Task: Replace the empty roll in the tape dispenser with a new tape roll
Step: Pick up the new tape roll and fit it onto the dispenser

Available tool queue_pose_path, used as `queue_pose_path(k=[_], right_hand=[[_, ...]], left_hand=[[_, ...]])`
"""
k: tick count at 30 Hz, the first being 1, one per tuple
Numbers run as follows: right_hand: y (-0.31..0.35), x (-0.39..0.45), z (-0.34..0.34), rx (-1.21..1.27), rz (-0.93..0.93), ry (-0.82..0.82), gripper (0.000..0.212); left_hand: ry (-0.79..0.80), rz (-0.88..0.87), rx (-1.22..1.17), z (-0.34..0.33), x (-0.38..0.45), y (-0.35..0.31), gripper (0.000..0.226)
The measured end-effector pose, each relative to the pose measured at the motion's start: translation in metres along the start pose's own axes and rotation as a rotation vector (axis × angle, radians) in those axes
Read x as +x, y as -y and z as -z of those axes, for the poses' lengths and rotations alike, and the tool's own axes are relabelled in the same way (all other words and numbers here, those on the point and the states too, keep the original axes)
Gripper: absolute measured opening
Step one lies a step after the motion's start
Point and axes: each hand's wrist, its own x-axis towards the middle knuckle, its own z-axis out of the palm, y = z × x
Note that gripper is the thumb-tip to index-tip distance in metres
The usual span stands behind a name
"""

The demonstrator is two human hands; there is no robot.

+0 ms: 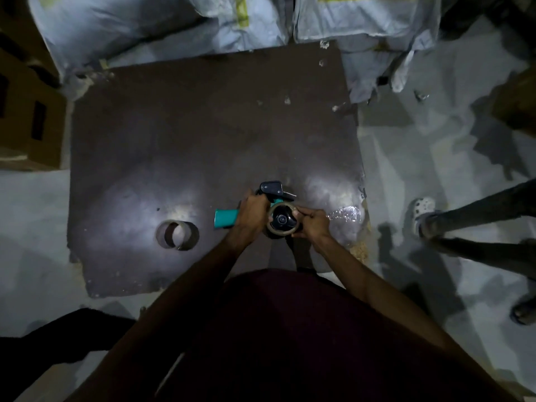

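A: Nearest first. What do the hands have?

B: Left hand [251, 211] is wrapped round the tape dispenser [271, 198] near where its teal handle [225, 218] meets the body. Right hand [311, 224] has fingers curled on the rim of the new tape roll [282, 223], which sits over the dispenser's black hub.

A: So the roll is on?

B: It looks seated or nearly so (dim light, can't tell if it is pushed fully home). I'd judge the swap itself mostly done.

A: And the old one?

B: Empty core [177, 235] lies on the tabletop [203, 134], well to the left of the hands, apart from the dispenser. A crumpled clear wrapper [345, 217] lies just right of the right hand.

A: What's left?

B: Probably pressing the roll home and threading the tape end past the roller to the blade. No free tape end is visible.

A: Farther back?

B: Pale sacks [162, 21] beyond the tabletop's far edge.
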Motion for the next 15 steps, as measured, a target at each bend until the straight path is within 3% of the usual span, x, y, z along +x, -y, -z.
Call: queue_pose_path(k=[5,9,15], right_hand=[[-0.001,-0.009,0.002,-0.116,0.168,-0.028,0.018],[-0.020,0.010,0.006,-0.286,0.314,-0.076,0.012],[-0.009,-0.014,0.010,-0.432,0.482,-0.111,0.030]], left_hand=[[-0.138,-0.236,0.041,-0.002,-0.027,0.020,0.033],[-0.157,-0.100,0.074,0.003,-0.038,0.033,0.061],[-0.007,-0.064,-0.039,0.012,-0.045,0.037,0.061]])
